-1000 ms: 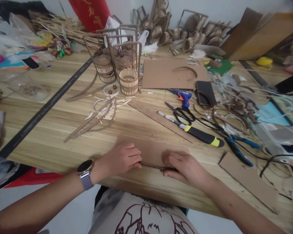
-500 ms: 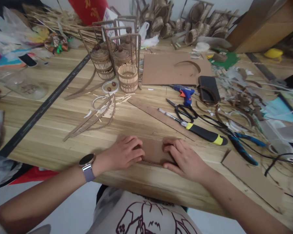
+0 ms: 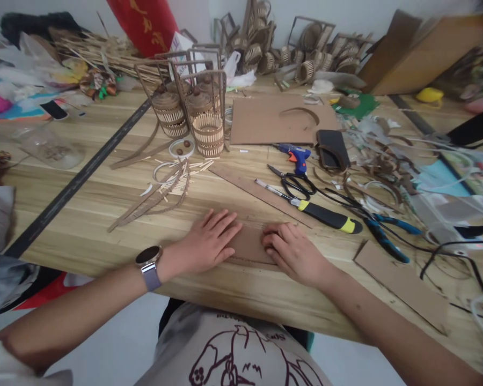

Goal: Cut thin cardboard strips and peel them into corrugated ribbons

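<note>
A brown cardboard piece (image 3: 249, 246) lies flat near the table's front edge, between my two hands. Spread flat, my left hand (image 3: 211, 238) presses on its left end, fingers stretched forward. At the other end sits my right hand (image 3: 292, 251), its fingers curled together and closed on the cardboard; the fingertips are partly hidden. Just beyond my hands lies a long narrow cardboard strip (image 3: 245, 185). A utility knife with a black and yellow handle (image 3: 328, 216) rests partly over that strip, with black-handled scissors (image 3: 298, 186) behind it.
Small stick baskets (image 3: 208, 134) with tall handles stand back left, near loose sticks (image 3: 179, 182). A blue glue gun (image 3: 295, 155), a phone (image 3: 332, 149) and a cardboard sheet (image 3: 261, 120) lie farther back. Pliers (image 3: 386, 236), another cardboard piece (image 3: 402, 284) and scraps are to the right.
My left hand has gone from curled fingers to lying flat and spread on the cardboard. My right fingers have drawn closer together at its right end. The view has shifted slightly.
</note>
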Action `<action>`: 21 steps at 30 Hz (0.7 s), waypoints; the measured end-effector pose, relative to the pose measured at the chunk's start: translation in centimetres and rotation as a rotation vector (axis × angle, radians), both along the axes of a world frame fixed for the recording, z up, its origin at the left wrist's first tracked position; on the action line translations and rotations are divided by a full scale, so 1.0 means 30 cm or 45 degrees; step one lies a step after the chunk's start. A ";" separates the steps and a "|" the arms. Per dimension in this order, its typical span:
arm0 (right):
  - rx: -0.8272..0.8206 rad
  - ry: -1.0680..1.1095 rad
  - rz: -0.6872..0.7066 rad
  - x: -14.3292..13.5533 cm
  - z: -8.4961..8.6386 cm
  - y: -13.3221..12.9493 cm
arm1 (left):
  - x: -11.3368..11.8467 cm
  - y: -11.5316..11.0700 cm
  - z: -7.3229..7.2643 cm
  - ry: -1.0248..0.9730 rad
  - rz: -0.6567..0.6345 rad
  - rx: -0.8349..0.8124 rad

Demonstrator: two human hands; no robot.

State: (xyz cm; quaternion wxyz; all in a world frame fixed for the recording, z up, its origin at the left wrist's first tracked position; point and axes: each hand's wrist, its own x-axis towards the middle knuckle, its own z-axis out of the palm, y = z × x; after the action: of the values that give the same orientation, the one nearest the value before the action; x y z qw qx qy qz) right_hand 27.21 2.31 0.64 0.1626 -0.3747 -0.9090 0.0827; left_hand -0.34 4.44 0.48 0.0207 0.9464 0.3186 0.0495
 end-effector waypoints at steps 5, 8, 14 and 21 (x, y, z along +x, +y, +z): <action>0.066 -0.010 -0.012 -0.016 0.005 -0.015 | 0.085 -0.030 0.008 -0.064 -0.058 0.036; 0.119 -0.034 -0.058 0.004 0.018 -0.016 | 0.110 -0.041 -0.019 -0.076 -0.089 0.037; 0.208 -0.079 -0.604 0.224 0.048 0.062 | 0.101 -0.041 -0.040 -0.137 -0.101 0.066; 0.019 -0.078 -0.715 0.338 0.032 0.096 | 0.102 -0.048 -0.036 -0.146 -0.080 0.125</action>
State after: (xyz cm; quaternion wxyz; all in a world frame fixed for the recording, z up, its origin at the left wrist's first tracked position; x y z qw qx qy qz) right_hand 37.34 5.21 1.60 0.1542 -0.6130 -0.7747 0.0164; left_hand 2.72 3.01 -0.59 -0.0061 0.9514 0.2842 0.1186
